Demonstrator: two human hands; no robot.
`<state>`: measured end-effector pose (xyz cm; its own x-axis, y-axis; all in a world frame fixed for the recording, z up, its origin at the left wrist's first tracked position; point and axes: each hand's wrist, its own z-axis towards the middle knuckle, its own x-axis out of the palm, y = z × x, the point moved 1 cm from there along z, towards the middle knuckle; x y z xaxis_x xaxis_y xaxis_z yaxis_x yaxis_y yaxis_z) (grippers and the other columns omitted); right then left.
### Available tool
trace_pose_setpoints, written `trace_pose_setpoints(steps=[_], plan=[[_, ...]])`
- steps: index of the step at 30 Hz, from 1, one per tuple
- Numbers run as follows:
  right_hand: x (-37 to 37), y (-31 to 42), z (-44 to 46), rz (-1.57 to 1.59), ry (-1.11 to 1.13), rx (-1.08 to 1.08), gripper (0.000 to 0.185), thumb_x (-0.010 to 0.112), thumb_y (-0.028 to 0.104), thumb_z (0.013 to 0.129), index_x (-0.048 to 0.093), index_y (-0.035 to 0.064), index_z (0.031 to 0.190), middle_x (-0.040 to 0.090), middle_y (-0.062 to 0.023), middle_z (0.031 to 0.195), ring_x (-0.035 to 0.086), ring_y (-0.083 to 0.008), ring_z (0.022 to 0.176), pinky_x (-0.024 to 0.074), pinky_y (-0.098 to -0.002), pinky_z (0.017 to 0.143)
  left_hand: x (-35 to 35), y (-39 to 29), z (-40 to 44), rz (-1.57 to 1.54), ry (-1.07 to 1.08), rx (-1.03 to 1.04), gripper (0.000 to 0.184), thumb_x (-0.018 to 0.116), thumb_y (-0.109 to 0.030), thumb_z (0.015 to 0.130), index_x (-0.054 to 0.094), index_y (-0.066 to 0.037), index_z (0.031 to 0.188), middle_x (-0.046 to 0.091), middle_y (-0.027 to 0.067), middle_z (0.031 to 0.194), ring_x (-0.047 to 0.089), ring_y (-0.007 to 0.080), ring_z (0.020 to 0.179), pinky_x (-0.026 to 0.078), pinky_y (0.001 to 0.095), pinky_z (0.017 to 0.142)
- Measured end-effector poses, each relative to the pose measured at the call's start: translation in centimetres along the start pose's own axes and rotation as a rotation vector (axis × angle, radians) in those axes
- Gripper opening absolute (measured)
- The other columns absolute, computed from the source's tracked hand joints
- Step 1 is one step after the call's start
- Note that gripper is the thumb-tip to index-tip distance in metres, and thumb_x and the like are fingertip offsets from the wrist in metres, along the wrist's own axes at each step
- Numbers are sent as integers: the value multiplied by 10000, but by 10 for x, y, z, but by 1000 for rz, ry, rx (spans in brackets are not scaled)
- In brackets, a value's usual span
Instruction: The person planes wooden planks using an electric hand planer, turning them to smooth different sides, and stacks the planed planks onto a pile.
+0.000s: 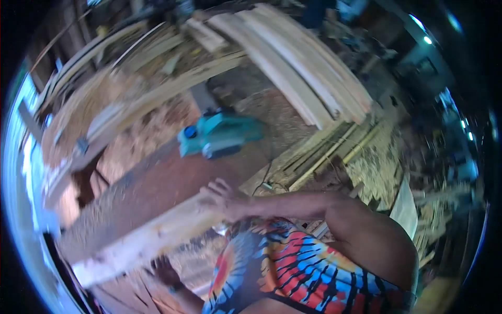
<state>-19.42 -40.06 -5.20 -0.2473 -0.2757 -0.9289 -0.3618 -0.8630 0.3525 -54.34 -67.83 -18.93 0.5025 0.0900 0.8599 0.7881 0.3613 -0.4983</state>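
A pale wooden board (151, 238) lies at a slant along the near side of a brown workbench (183, 175). My right hand (227, 200) grips the board near its right end, with the fingers over the top. At the lower edge of the board, further left, is my left hand (166, 271); its fingers meet the edge and look curled on it, though they are dark and partly hidden. Beyond the board, a teal electric planer (222, 135) with a blue knob rests on the bench, apart from both hands.
Several long planks (293, 63) are stacked at the back right. Narrow strips of wood (319, 152) lie right of the bench, beside a cable (267, 175). Wood shavings (141, 141) cover the ground behind the bench, where a long beam (162, 94) crosses.
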Motion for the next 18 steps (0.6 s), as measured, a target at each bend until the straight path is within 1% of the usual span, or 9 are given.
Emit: trace_pose_setpoints(steps=[2,4,7,8,10,11,14,16,18], plan=[[-39,8,-16,-93,-14,-23,1000,809,316,599,405,227,1510,367,-249,1483,405,-454,1303,274,-601,1111,88,-3,32,18,-842,271,465,432,-357,1050,476,-49,1396,548,239,1370,548,388,1221,415,523,1087],[-68,7,-33,-7,9,25,980,804,298,594,429,240,1498,361,-240,1500,404,-450,1315,279,-591,1123,19,-31,27,-343,-673,19,404,509,-205,1022,497,-6,1374,600,231,1292,609,342,1129,478,476,1033],[-122,-2,-70,-59,-56,164,906,789,267,600,492,246,1456,360,-222,1513,386,-436,1340,279,-592,1137,13,-5,65,786,-532,149,327,663,-159,908,625,12,1185,679,152,1155,627,242,1077,469,434,1015],[-137,-9,-88,-108,-66,209,874,783,256,604,517,246,1437,360,-215,1515,377,-429,1349,279,-595,1141,56,17,76,25,-440,51,315,691,-171,886,644,-7,1151,686,145,1141,628,245,1065,460,431,1017],[-150,-32,-120,-235,-91,308,1039,848,290,552,419,228,1496,343,-210,1519,307,-417,1404,253,-579,1169,138,52,112,52,-426,-45,278,683,-188,889,665,-22,1111,689,132,1143,628,250,1050,445,436,1025],[-153,-43,-139,-253,-122,379,1032,844,279,574,403,229,1505,322,-213,1530,286,-426,1415,242,-583,1178,146,65,128,14,-339,-121,269,669,-234,905,675,-37,1087,690,129,1131,622,248,1068,443,447,1021],[-156,-66,-202,-377,-146,613,974,813,286,672,353,225,1529,252,-218,1559,250,-459,1425,224,-599,1187,253,111,176,-28,-78,-354,425,667,-304,915,611,-55,1255,645,109,1238,590,256,1129,412,481,1040],[-164,-61,-238,-114,-73,878,937,787,316,720,337,193,1532,231,-220,1563,251,-481,1421,245,-624,1160,284,152,201,76,-57,-404,517,663,-305,918,540,-55,1353,602,101,1323,556,264,1190,406,499,1045],[-147,-61,-284,-146,-76,961,957,797,356,712,331,153,1523,252,-242,1544,274,-503,1398,277,-616,1135,313,194,215,121,43,-537,576,655,-333,916,486,-80,1405,532,92,1413,502,278,1279,394,513,1063]])
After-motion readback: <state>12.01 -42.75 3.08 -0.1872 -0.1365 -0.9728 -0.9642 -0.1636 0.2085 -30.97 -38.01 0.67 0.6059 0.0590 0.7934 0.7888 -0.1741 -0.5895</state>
